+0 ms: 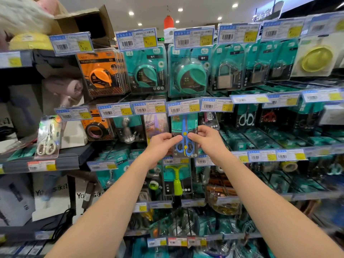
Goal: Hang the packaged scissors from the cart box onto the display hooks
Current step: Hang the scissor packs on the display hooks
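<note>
A packaged pair of blue scissors with yellow rivets is held up against the display, just under the price tag marked 3.50. My left hand pinches the pack's left edge. My right hand pinches its right edge. The top of the pack is tucked behind the price tag, so the hook is hidden. The cart box is out of view.
Hooks around hold tape measures, padlocks, other scissors and a green-handled tool. A white-handled scissors pack leans on the left shelf. Price tags stick out along every row.
</note>
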Demonstrator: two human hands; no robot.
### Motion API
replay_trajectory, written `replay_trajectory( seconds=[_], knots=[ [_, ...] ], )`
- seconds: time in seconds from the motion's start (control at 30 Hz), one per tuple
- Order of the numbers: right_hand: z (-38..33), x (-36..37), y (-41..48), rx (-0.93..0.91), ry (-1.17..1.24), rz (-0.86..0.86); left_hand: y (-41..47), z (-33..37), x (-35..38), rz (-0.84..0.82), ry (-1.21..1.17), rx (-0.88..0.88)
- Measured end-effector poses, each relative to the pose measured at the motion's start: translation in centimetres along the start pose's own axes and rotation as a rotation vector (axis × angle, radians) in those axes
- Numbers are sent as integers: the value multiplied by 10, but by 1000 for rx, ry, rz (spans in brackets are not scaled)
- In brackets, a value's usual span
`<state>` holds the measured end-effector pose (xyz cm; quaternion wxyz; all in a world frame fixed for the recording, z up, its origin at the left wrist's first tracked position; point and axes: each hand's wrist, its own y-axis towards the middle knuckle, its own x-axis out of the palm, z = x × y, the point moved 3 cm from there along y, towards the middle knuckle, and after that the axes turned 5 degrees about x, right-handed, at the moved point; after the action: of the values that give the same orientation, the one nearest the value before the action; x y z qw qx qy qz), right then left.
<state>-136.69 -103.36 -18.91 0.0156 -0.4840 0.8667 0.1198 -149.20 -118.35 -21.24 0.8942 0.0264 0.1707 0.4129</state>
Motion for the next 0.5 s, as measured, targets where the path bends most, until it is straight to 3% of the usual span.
replay_trajectory(
  seconds=[0.5],
  knots=[
    [-1,-3,-3,-15,12,10,-2,6,2,-8,23,45]
  ],
)
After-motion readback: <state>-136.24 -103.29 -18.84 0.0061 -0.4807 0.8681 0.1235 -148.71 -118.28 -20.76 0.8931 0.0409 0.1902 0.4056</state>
